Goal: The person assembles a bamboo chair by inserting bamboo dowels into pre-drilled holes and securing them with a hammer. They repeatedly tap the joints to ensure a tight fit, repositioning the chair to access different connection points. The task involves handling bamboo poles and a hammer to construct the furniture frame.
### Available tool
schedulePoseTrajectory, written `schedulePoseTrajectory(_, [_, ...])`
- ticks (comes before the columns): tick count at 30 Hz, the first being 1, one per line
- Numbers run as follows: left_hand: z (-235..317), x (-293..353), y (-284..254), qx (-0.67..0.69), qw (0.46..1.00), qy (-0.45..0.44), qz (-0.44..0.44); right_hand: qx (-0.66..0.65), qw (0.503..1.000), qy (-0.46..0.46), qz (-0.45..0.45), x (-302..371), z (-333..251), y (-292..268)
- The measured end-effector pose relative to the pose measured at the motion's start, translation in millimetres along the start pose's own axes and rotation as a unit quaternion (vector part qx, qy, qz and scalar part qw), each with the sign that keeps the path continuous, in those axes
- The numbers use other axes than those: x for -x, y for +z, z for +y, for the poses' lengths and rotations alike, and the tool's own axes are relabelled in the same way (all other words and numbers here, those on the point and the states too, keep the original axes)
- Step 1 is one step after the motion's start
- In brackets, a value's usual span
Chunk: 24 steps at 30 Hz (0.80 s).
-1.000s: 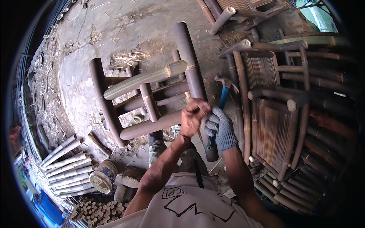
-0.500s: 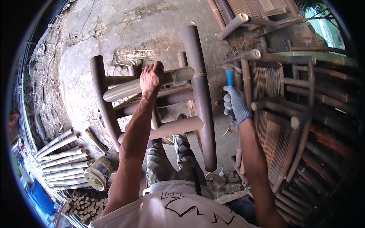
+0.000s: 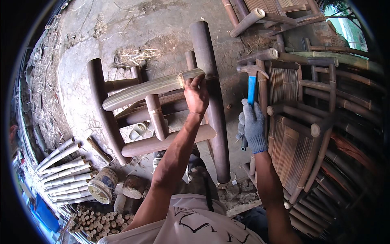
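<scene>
Two grips: left grip (image 3: 197,96) bare, right grip (image 3: 254,127) in a grey knit glove with a blue-edged cuff.
Left contact: fingers bent over the right end of the upper rail (image 3: 142,91), close to the right post (image 3: 209,61); can't tell if it clamps the rail or just rests there.
Right contact: wrapped round the handle of a blue claw hammer (image 3: 252,88), head pointing away from the body. Hammer right of the frame, well apart from the right post.
Bamboo frame (image 3: 155,107): directly in front of the person, left of the hammer. Left post (image 3: 101,95), right post, upper rail, lower rail (image 3: 142,147), short strut (image 3: 159,124) between the rails.
Rail finish: upper one pale and striped, lower one brown; both posts dark.
Left forearm: crosses in front of the lower rail.
Right side: slatted bamboo chair (image 3: 290,154) beside the gloved hand, more dark bamboo furniture around it.
Lower left: pale poles (image 3: 67,177) fanned out, dirty bucket (image 3: 106,181) near them, stack of cut bamboo ends (image 3: 97,221) below.
Floor (image 3: 162,20): grey, rough, straw-like scraps (image 3: 136,56) past the upper rail.
</scene>
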State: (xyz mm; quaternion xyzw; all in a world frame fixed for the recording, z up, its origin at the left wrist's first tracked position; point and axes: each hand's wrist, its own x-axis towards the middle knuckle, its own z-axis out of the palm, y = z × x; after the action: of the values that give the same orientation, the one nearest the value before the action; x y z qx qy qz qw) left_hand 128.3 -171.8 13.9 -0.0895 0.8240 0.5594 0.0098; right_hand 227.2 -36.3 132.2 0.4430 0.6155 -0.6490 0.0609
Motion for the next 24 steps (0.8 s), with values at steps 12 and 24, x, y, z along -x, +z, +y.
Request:
schedulePoseTrajectory(12, [7.9,-18.0,-3.1,-0.061,0.994,-0.045,-0.072,0.352,0.845,-0.4,0.053,-10.2,27.1,32.3])
schedulePoseTrajectory(24, [14.3,2.5,11.4,0.03,0.999,-0.016,0.0,0.342,0.888,-0.293,0.093,-22.1,40.3,7.8])
